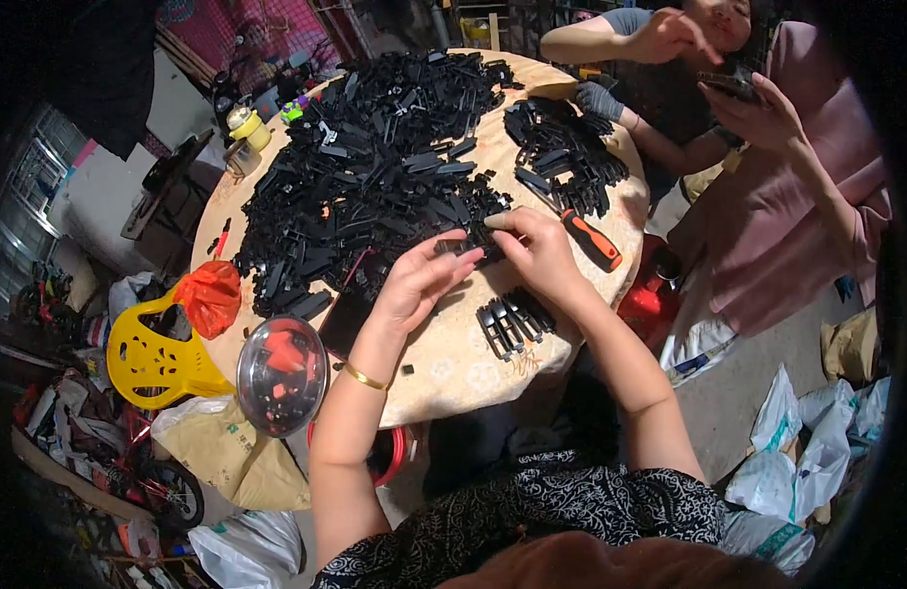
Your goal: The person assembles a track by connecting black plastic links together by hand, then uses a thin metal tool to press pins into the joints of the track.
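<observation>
Both my hands are over the near part of a round table (439,378), at the edge of a large heap of black plastic parts (375,177). My left hand (422,280), with a gold bangle on the wrist, has its thumb and fingers closed around a small dark plastic part (452,246). Beside it, my right hand (540,253) is curled, thumb and fingertips drawn together at the heap's edge; what they pinch blends into the black parts behind. Below my right hand lies a row of black clip-like pieces (513,322). An orange-and-black screwdriver (593,241) lies to its right.
Across the table, a co-worker's gloved hand (599,101) is near a smaller black pile (568,152); another person holds a phone (733,86). A clear bowl (281,378), red plastic bag (210,297) and yellow stool (159,353) are at left. A dark flat object (355,319) lies by my left forearm.
</observation>
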### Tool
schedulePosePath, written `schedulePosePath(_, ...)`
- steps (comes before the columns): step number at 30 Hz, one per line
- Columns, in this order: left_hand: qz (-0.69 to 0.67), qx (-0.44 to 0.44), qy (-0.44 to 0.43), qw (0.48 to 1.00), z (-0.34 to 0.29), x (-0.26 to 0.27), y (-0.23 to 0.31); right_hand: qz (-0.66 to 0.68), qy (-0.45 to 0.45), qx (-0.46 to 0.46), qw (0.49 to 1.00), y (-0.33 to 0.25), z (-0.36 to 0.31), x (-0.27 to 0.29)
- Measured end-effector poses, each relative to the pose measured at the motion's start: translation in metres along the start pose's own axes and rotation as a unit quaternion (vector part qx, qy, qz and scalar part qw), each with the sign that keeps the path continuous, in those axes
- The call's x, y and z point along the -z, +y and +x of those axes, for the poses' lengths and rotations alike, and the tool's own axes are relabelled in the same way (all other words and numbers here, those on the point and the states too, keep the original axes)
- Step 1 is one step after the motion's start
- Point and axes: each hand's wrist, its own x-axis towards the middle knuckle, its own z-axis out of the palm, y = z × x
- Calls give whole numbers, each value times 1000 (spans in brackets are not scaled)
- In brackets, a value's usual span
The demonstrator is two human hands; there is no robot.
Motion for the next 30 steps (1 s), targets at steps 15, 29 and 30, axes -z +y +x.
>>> schedulePosePath(15,105,-29,-13,994,0,-5,-17,-46,56,136,988,-14,-7,-10)
schedulePosePath(29,165,-45,13,985,-2,-5,-19,-121,-83,152,977,-31,-15,0)
schedulePosePath(30,169,-45,8,984,-2,-5,-19,-121,-85,151,977,-33,-16,2)
